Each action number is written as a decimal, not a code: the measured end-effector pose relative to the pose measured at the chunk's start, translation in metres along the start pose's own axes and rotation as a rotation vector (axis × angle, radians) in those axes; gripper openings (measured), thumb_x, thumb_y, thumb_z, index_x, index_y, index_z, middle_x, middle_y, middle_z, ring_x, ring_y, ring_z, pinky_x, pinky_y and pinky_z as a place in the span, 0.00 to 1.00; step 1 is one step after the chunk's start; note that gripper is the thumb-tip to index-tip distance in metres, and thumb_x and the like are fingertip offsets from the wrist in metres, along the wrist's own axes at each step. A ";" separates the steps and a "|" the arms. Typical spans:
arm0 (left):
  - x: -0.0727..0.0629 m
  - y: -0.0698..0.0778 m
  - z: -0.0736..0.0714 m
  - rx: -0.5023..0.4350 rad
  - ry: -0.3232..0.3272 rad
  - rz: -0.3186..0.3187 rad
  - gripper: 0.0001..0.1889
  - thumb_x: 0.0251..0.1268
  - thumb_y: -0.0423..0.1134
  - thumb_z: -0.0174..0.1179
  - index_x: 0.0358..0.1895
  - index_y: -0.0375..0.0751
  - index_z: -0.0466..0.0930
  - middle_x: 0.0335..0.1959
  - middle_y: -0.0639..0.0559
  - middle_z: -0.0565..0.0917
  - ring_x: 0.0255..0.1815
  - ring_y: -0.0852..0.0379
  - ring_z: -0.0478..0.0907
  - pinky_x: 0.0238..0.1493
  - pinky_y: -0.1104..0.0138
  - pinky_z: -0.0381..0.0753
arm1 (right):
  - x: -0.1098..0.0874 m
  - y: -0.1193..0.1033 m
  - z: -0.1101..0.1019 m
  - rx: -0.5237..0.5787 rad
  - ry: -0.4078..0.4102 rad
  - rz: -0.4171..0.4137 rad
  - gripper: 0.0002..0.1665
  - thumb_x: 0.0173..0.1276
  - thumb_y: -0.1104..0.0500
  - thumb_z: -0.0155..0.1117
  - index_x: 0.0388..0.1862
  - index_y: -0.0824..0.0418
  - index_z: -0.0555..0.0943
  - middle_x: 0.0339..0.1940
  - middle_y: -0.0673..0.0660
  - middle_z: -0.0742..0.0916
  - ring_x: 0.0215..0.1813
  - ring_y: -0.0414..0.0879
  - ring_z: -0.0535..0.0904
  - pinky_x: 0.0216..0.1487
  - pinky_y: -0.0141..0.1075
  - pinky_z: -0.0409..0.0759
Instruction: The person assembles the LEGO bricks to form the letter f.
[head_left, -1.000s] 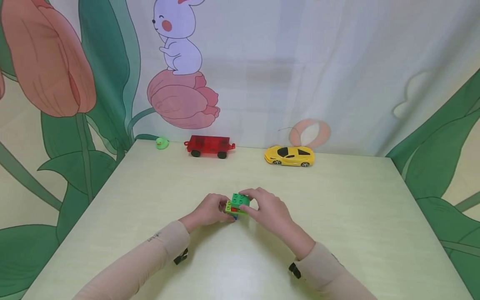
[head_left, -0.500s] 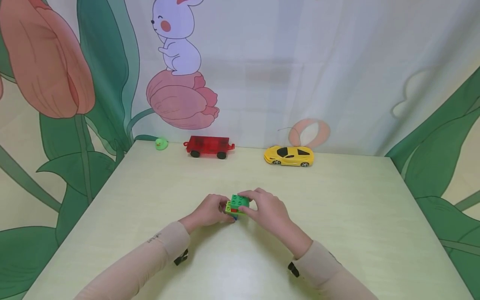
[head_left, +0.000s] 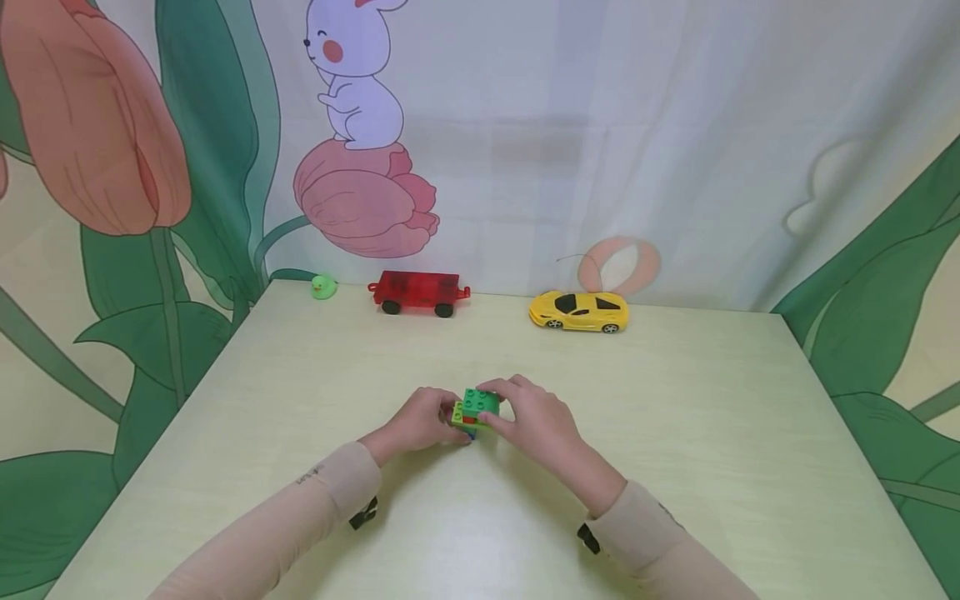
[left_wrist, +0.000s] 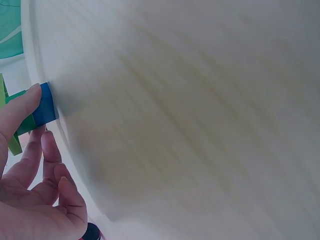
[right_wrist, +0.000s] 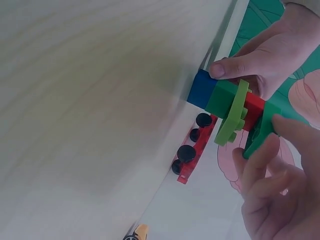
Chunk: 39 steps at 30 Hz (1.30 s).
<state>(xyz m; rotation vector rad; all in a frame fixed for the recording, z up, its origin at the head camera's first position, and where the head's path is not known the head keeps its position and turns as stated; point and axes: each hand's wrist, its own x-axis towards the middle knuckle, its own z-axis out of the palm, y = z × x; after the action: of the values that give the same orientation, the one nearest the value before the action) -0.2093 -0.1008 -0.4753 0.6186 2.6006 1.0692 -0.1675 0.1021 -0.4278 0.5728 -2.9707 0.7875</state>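
A small tower of toy building blocks stands mid-table between the two hands. In the right wrist view its layers show: a blue block (right_wrist: 199,91) at the table end, a dark green block (right_wrist: 220,100), a long lime plate (right_wrist: 231,117), a red block (right_wrist: 254,111) and a green brick (right_wrist: 260,134) on top. The left hand (head_left: 416,419) grips the lower blocks, its thumb over the blue and dark green ones in the left wrist view. The right hand (head_left: 542,421) pinches the top green brick, which overhangs the red block on one side.
Along the back edge of the table (head_left: 697,392) stand a green toy duck (head_left: 324,287), a red wagon (head_left: 417,292) with black wheels and a yellow toy car (head_left: 580,312). Behind them hangs a printed curtain (head_left: 517,192) with a rabbit and flowers.
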 end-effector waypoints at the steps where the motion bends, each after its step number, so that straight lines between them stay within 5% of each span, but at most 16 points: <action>1: 0.000 0.000 0.000 -0.001 0.000 0.000 0.13 0.46 0.37 0.77 0.33 0.42 0.82 0.23 0.55 0.76 0.28 0.57 0.69 0.30 0.66 0.69 | 0.000 0.001 0.000 0.002 -0.003 -0.004 0.25 0.62 0.45 0.69 0.58 0.46 0.79 0.42 0.52 0.82 0.26 0.42 0.72 0.20 0.34 0.70; 7: 0.000 0.000 0.000 -0.012 -0.007 -0.007 0.13 0.48 0.39 0.76 0.32 0.43 0.80 0.21 0.54 0.74 0.28 0.57 0.68 0.29 0.66 0.66 | 0.001 0.006 -0.004 0.067 -0.036 0.014 0.28 0.63 0.48 0.69 0.62 0.47 0.76 0.46 0.48 0.82 0.30 0.40 0.74 0.25 0.33 0.73; 15: -0.001 0.005 -0.003 -0.061 -0.017 -0.007 0.14 0.52 0.43 0.74 0.28 0.43 0.77 0.24 0.52 0.75 0.26 0.57 0.69 0.28 0.67 0.67 | -0.001 0.021 -0.013 0.207 -0.044 0.056 0.25 0.66 0.51 0.66 0.62 0.49 0.75 0.50 0.47 0.82 0.22 0.41 0.79 0.24 0.37 0.76; 22: -0.002 0.017 -0.005 -0.133 -0.018 -0.049 0.13 0.56 0.47 0.71 0.42 0.47 0.83 0.32 0.55 0.80 0.31 0.53 0.71 0.29 0.64 0.69 | -0.001 0.036 -0.024 0.342 -0.048 0.096 0.24 0.68 0.50 0.65 0.62 0.46 0.76 0.50 0.46 0.82 0.23 0.51 0.81 0.23 0.41 0.75; 33: -0.001 0.027 -0.001 -0.188 0.000 -0.049 0.18 0.59 0.49 0.68 0.48 0.44 0.83 0.35 0.57 0.83 0.38 0.52 0.72 0.37 0.62 0.72 | 0.000 0.045 -0.032 0.379 -0.026 0.130 0.23 0.69 0.49 0.62 0.62 0.49 0.75 0.50 0.48 0.82 0.24 0.55 0.82 0.24 0.41 0.74; 39: -0.001 0.031 -0.001 -0.271 -0.038 -0.115 0.20 0.60 0.51 0.66 0.51 0.43 0.82 0.37 0.55 0.82 0.39 0.53 0.74 0.36 0.63 0.72 | -0.001 0.047 -0.032 0.397 -0.025 0.168 0.23 0.71 0.46 0.60 0.63 0.49 0.75 0.52 0.48 0.81 0.25 0.55 0.82 0.24 0.40 0.73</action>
<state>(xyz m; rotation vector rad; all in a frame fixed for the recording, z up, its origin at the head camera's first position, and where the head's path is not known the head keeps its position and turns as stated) -0.1994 -0.0818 -0.4524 0.4168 2.3685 1.3270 -0.1860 0.1557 -0.4225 0.3408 -2.9238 1.4117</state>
